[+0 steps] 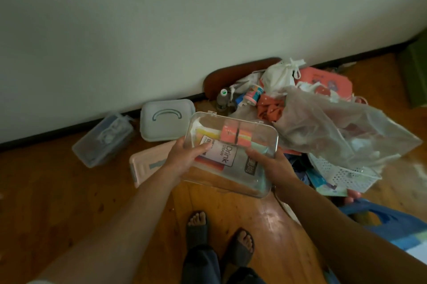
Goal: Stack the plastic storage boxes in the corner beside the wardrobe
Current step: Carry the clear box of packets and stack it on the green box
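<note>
I hold a clear plastic storage box (251,128) above the wooden floor, tilted, with straw packets and an orange roll inside. My left hand (184,158) grips its left edge, thumb on the lid. My right hand (272,165) grips the near right edge. On the floor by the wall lie a clear lidded box (104,140), a pale box with a grey handle (166,121), and a pink flat box (147,165) partly under the held one.
A pile of plastic bags (335,131), cloth, bottles, a white perforated basket (344,175) and a pink carton (323,80) sits at the right by the wall. My feet in dark slippers (219,235) stand below. A blue bag (392,221) lies at lower right.
</note>
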{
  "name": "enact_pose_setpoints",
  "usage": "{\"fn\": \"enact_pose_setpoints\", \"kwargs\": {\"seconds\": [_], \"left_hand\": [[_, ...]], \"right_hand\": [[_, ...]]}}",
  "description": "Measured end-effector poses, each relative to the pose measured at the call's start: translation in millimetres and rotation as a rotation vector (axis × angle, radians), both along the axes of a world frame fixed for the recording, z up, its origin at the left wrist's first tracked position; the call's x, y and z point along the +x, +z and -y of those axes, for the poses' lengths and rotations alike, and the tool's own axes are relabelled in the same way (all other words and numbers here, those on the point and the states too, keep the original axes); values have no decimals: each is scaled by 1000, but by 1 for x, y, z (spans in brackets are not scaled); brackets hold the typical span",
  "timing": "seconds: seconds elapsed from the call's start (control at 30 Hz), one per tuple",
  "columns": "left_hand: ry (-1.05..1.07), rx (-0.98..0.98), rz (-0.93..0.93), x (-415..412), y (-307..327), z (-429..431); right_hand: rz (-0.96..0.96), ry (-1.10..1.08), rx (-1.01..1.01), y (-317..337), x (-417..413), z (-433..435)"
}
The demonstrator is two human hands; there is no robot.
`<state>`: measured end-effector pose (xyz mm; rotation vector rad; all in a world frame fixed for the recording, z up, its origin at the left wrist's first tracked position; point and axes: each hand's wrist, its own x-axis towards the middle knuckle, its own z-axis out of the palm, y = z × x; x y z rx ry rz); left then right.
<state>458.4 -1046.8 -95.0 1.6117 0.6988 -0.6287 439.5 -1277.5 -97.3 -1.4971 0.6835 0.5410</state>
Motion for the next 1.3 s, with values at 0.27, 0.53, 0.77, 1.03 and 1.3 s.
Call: {"fn": "enact_pose_setpoints", "kwargs": {"seconds": [0.27,0.53,0.77,1.03,1.3], "left_hand": [[54,-26,31,0,91,-33],[74,-40,58,2,150,-63],[132,-37,84,-5,187,-85],[288,-67,105,-21,215,-110],[464,-78,144,-52,246,-128]], "right_hand": [[49,32,32,95,19,-31],[96,107,-6,156,31,-66],[206,203,-70,202,37,-93],[222,277,-91,225,42,-118],[274,446,-72,258,36,-146]]}}
